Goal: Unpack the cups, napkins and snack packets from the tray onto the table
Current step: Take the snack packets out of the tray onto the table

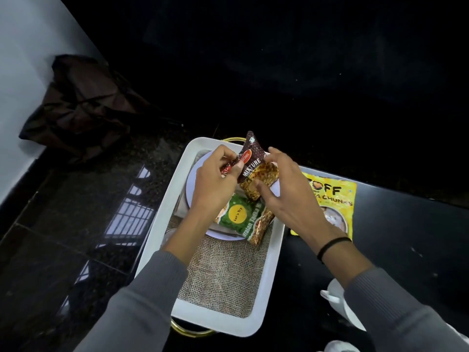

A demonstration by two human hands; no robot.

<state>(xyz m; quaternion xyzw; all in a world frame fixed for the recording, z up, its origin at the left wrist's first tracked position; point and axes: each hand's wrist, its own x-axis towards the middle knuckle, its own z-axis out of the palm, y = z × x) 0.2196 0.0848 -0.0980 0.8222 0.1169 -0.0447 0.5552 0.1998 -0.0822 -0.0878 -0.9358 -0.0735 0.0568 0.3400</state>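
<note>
While the left hand [215, 184] is pinching the crumpled left end of the brown "Mixture" packet [253, 168], the right hand [289, 191] is gripping its right side between thumb and fingers, so the packet is hanging tilted just above the far half of the white tray [162, 224]. Beneath it a green snack packet [243, 217] is lying on a white plate [193, 184] inside the tray, and a burlap mat [223, 275] is covering the tray's near half. A yellow snack packet [335, 196] is lying flat on the black tabletop [393, 250], just beside the tray's right rim. Near the right sleeve [393, 301] a white cup [335, 298] is peeking out, partly hidden. A dark bag [81, 105] is slumping against the wall [15, 72], well apart at the far left.
</note>
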